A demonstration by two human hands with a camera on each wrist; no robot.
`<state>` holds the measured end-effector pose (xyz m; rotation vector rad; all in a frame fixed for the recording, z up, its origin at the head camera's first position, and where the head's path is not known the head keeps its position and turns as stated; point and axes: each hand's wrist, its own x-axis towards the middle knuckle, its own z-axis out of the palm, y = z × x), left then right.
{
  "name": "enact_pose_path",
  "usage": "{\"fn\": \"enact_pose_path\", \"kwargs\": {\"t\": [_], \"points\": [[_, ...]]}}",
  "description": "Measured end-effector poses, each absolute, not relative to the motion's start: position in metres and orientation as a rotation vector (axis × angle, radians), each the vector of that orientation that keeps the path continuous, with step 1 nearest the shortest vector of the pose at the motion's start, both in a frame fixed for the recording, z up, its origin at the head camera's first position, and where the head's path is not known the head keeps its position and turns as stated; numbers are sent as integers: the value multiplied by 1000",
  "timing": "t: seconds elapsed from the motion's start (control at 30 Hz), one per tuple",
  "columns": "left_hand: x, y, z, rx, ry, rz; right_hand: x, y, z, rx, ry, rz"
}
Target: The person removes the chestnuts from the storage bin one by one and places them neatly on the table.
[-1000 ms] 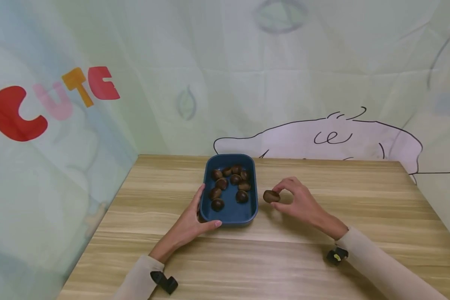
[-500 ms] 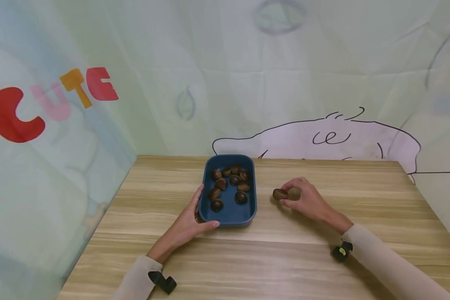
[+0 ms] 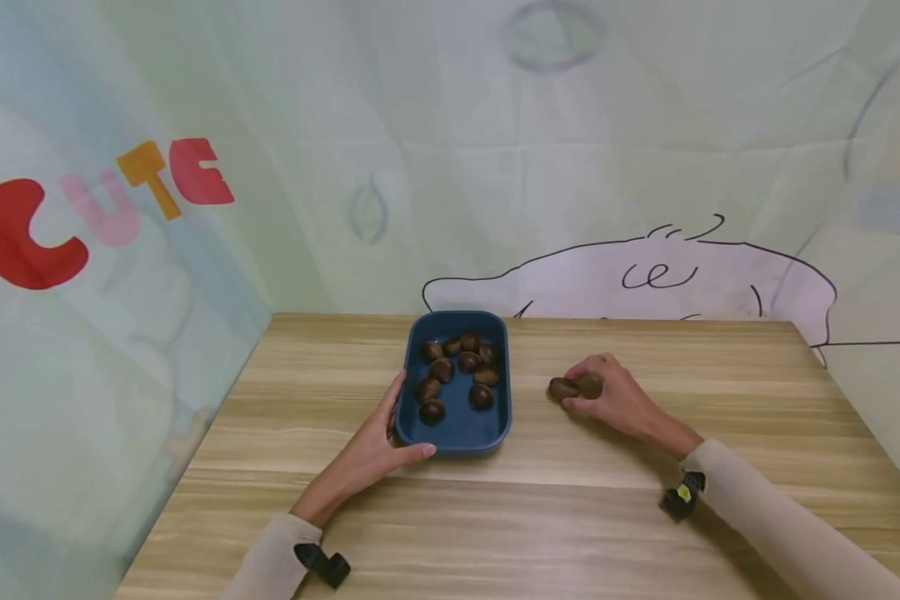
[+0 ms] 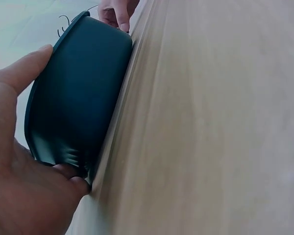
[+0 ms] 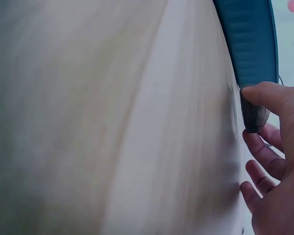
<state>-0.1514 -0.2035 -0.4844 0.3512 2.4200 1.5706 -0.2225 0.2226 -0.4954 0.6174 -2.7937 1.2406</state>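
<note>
A blue rectangular container [image 3: 465, 429] stands on the table with several brown chestnuts [image 3: 432, 411] in it. My left hand [image 3: 371, 446] holds its near left corner, the thumb at the near rim and the fingers along the left side. In the left wrist view the thumb lies against the rim and fingertips press the container's wall [image 4: 83, 83]. To the right of the container, my right hand [image 3: 618, 400] pinches one chestnut [image 3: 562, 388] between thumb and fingers, low over the table. The right wrist view shows this chestnut [image 5: 254, 113] held at its two ends, the other fingers loosely bent.
The wood-grain table [image 3: 495, 533] ends at a printed cloth backdrop [image 3: 465, 208] behind the container and another cloth side [image 3: 180, 333] on the left. A small black device [image 3: 322, 565] is strapped to the left wrist, and a similar device [image 3: 682, 496] to the right.
My right hand has moved a little to the right, away from the container, with the chestnut still pinched. The left hand stays at the container, and the head view has shifted slightly.
</note>
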Motion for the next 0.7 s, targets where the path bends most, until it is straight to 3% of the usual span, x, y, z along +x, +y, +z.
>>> {"fn": "enact_pose_path", "kwargs": {"t": [0.7], "points": [[-151, -201, -482, 380, 2362, 1667, -227, 228, -504, 664, -2756, 1215]]}}
